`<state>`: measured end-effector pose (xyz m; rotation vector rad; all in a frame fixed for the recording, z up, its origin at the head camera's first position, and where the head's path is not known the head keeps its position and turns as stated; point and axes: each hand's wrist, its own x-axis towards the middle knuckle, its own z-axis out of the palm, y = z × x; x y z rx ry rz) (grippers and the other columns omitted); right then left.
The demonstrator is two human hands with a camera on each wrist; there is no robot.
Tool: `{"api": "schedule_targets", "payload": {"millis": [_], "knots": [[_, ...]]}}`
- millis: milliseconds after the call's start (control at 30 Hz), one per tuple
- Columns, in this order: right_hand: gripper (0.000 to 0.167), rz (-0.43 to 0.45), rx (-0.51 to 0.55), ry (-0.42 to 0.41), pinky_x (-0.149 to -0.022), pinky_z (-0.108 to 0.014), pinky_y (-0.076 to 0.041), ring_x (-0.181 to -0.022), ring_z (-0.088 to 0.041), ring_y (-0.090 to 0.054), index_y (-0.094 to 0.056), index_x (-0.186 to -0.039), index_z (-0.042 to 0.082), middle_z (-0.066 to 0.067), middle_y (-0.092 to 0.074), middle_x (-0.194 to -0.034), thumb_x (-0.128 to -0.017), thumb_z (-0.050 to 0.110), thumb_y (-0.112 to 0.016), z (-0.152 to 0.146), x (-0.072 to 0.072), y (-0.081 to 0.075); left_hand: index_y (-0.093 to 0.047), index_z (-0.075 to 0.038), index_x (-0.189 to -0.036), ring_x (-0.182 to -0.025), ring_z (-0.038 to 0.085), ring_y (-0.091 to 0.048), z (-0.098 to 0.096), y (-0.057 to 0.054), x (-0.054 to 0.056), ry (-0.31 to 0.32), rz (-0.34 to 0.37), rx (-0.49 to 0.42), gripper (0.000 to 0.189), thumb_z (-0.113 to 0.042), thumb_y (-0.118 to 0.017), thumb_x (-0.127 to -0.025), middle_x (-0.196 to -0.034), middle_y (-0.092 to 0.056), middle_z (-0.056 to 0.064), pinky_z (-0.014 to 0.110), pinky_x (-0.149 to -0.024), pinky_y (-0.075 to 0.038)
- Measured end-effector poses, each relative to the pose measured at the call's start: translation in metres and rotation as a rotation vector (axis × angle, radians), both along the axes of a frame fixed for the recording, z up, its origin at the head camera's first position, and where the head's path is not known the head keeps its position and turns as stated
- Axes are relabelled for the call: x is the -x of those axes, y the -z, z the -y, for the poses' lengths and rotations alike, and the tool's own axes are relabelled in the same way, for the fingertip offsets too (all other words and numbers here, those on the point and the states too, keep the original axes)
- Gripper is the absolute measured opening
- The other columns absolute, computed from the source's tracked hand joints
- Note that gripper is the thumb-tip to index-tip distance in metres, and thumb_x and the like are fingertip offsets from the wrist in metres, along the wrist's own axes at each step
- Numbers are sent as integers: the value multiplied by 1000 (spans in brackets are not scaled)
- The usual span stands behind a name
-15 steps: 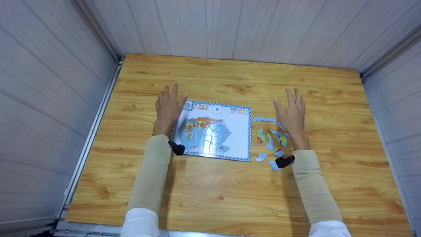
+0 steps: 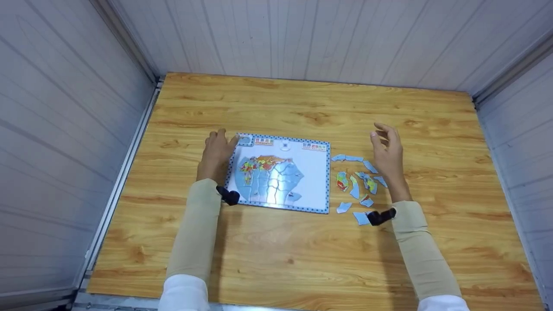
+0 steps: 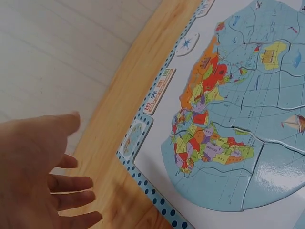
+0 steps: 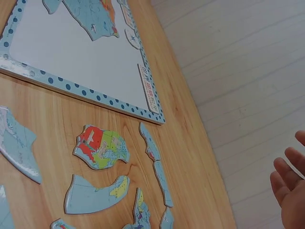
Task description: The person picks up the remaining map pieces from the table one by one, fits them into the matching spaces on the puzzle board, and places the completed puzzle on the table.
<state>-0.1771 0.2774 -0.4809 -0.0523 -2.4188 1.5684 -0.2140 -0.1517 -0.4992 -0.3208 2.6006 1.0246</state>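
Had both hands raised, with nothing visible in either. Spread the fingers of the left hand [image 2: 216, 151] loosely just beside the upper-left corner of a flat, rectangular white puzzle board with a blue dotted border [image 2: 313, 181]; seemed apart from it in the left wrist view. Bent the fingers of the right hand [image 2: 387, 153] slightly, just beyond a scatter of thin, irregular blue and multicoloured loose pieces [image 4: 100, 148].

Found the board lying between the hands, nearer the left, on a brown wood-grain worktop [image 2: 281, 255]. Saw on it a partial blue map of joined pieces with orange, red and yellow patches [image 2: 283, 172], toward the left and middle.

Risked sweeping the loose pieces askew with a low right wrist or its small black camera [image 2: 381, 217], seemingly overhanging the pale-blue front piece [image 2: 361, 218]. Risked also skewing the board, and perhaps loosening the map's joints, through a careless brush of the left fingertips against its edge. Could have confused plain blue shapes with one another because of near-matching colour, or fumbled a pinch because of such thin, flat edges.
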Motion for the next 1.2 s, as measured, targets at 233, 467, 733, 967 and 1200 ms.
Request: {"api": "schedule_targets", "payload": {"millis": [233,467,733,967,1200], "knots": [[36,31,78,8,-95,-29,-39,-112,-16,-50,-51,-128,-2,-14,-53,-128,-100,21,-48,8,-21,-19,-33,-2,-142,-129,32,-40,8,2,-4,51,126,-6,54,-36,-40,-101,-143,-37,18,48,-109,-33],[35,41,139,-35,-92,-24,-43,-106,-17,-54,-51,-125,-6,-10,-55,-121,-100,19,-48,8,-30,-12,-42,2,-132,-112,29,-48,9,8,-3,105,149,-25,42,-26,-42,-101,-129,-49,19,44,-100,-41],[34,23,190,-70,-86,-24,-45,-102,-28,-55,-51,-124,-9,-22,-53,-121,-100,15,-47,8,-36,-4,-42,0,-130,-110,29,-47,5,17,-1,97,149,-54,33,-13,-42,-100,-127,-49,19,42,-99,-42],[32,14,205,-72,-81,-23,-47,-92,-11,-59,-51,-123,-9,-21,-55,-117,-100,13,-46,8,-43,0,-42,-4,-130,-113,28,-47,4,17,-1,56,169,-85,32,-8,-43,-98,-126,-49,16,41,-101,-41],[32,23,223,-71,-79,-22,-47,-95,-25,-59,-51,-123,-9,-26,-54,-117,-100,13,-46,9,-52,4,-41,-7,-129,-115,28,-48,5,20,0,34,192,-91,30,-7,-40,-99,-125,-48,15,41,-100,-42]]}}
